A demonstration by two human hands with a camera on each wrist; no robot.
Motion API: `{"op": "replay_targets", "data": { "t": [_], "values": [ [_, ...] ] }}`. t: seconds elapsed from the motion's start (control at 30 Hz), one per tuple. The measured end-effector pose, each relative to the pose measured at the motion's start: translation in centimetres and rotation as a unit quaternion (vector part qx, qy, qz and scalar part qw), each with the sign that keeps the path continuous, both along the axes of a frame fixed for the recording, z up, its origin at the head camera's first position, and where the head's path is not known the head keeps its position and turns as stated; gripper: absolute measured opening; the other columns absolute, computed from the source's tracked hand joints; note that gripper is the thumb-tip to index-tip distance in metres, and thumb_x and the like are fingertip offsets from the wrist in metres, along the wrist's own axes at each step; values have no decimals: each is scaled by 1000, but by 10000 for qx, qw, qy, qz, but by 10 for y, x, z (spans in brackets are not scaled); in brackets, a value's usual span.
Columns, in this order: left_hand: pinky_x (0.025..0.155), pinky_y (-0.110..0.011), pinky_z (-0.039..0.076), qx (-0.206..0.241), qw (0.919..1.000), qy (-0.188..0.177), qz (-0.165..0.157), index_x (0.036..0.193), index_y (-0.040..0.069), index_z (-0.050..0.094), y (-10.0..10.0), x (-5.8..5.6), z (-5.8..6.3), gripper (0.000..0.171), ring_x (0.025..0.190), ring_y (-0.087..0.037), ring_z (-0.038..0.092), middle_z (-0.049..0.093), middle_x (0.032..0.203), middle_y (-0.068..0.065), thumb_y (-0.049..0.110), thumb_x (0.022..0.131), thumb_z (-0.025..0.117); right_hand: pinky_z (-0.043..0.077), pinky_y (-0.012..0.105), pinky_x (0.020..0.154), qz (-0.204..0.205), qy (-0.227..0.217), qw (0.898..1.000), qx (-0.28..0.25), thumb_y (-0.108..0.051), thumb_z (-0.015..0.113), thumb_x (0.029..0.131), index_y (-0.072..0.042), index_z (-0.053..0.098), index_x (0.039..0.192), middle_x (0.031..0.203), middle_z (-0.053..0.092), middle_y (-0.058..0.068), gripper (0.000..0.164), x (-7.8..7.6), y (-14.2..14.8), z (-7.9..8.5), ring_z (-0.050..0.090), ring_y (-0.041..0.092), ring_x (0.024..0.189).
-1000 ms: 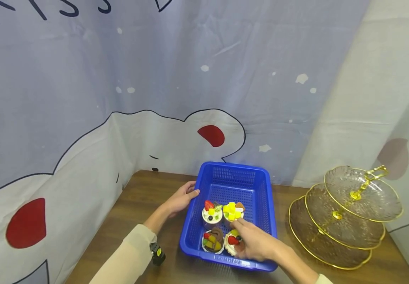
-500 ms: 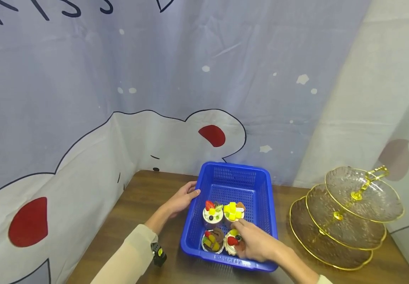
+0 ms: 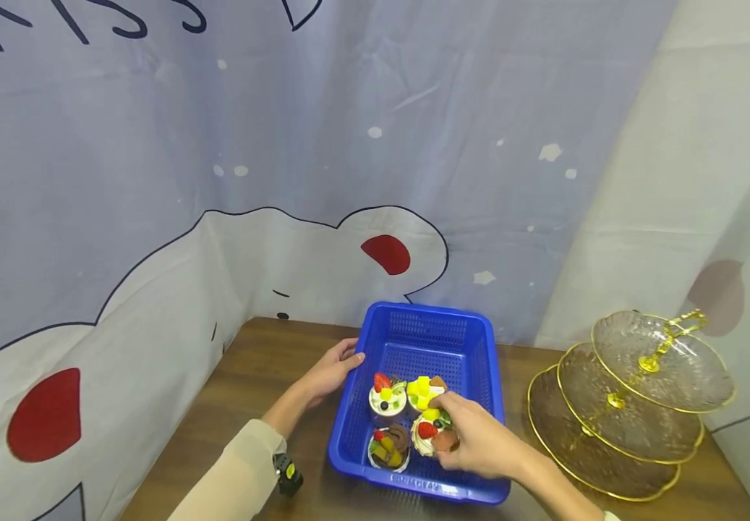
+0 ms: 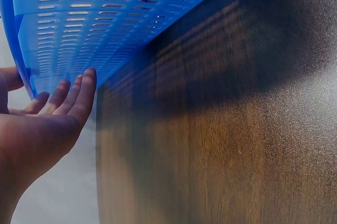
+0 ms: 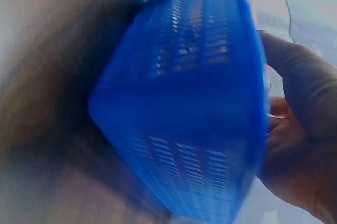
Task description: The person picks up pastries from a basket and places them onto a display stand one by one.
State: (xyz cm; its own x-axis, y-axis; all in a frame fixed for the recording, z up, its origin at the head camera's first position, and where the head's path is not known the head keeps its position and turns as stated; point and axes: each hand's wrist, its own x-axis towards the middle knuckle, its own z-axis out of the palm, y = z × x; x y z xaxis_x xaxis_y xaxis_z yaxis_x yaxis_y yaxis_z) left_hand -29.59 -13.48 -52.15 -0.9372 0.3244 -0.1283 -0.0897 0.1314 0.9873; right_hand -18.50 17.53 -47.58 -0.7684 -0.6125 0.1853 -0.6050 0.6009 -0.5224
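In the head view a blue plastic basket (image 3: 495, 383) stands on the wooden table. My left hand (image 3: 334, 369) holds its left rim, the thumb over the edge and the fingers along the outer wall. My right hand (image 3: 484, 443) grips a cream cupcake (image 3: 424, 434) topped with a strawberry and other fruit, raised from the basket's near right corner. Still in the basket are a white cupcake with strawberry and blueberry (image 3: 388, 399), one with yellow cubes (image 3: 423, 391), and a chocolate one (image 3: 389, 449). The basket wall hides the held cupcake in the right wrist view.
To the right stands a three-tier glass cake stand (image 3: 615, 420) with gold rims and a gold handle. A printed curtain (image 3: 309, 145) hangs behind the table (image 3: 218, 449).
My right hand has lifted the strawberry-topped cupcake up and slightly away from the near side of the basket. The left hand stays at the rim.
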Motion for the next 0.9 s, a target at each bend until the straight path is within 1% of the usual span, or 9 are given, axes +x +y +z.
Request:
{"op": "replay_targets", "data": {
  "t": [0.07,0.1,0.27,0.33,0.43,0.5,0.57,0.77,0.9],
  "values": [
    [93,-46,62,7,10000,-2,5,157,-1,40,-1,1,-1,49,116,-33,68,54,150,-28,19,113,51,60,36,89,-91,258,9996,85,-18,88,74,-3,63,128,116,67,-2,61,1,2,5,63,10,99],
    [93,-46,63,22,10000,-20,14,157,-1,40,-1,1,-1,50,116,-33,68,54,150,-28,19,113,51,60,37,90,-118,312,9994,102,-19,88,75,-3,63,129,117,68,-2,61,1,3,7,63,11,101],
    [89,-45,64,135,9999,-92,20,158,0,39,-4,2,-4,50,114,-32,69,52,151,-29,18,113,51,59,37,90,-172,369,9992,-20,-22,87,77,-4,64,132,123,70,-1,62,1,11,19,65,12,106],
    [89,-45,64,203,9997,-122,-8,158,0,39,-5,1,-6,50,113,-33,69,51,151,-29,18,113,51,60,35,87,-197,394,9989,-174,-20,88,76,-5,65,131,121,71,-2,62,1,15,22,65,11,104],
    [88,-45,64,276,9995,-141,-46,159,1,38,-5,0,-7,51,113,-32,70,50,152,-30,19,113,51,59,31,83,-227,391,9983,-379,-19,90,74,-8,66,127,114,71,-7,59,0,21,26,65,7,97],
    [87,-46,64,336,9993,-129,-31,159,0,37,-4,0,-7,51,111,-32,70,50,153,-30,18,113,51,60,29,81,-251,343,9980,-468,-18,91,74,-9,66,125,108,69,-10,57,0,24,29,65,5,93],
    [85,-46,65,367,9993,-124,10,159,0,37,-4,0,-7,51,110,-32,70,50,153,-30,18,113,51,60,28,80,-280,296,9979,-510,-19,91,75,-10,65,123,106,69,-11,56,1,27,31,65,4,92],
    [85,-45,65,356,9992,-159,53,159,0,38,-2,0,-5,50,111,-33,70,51,152,-30,17,113,51,61,32,83,-457,298,9964,-647,-16,91,74,-12,65,124,109,70,-11,56,8,33,42,68,6,95],
    [85,-46,65,275,9996,-105,8,159,0,38,-1,1,-3,51,112,-35,70,51,152,-30,18,113,51,62,37,86,-562,426,9943,-797,-13,91,73,-14,65,126,111,70,-15,58,14,41,50,68,7,96]
  ]
}}
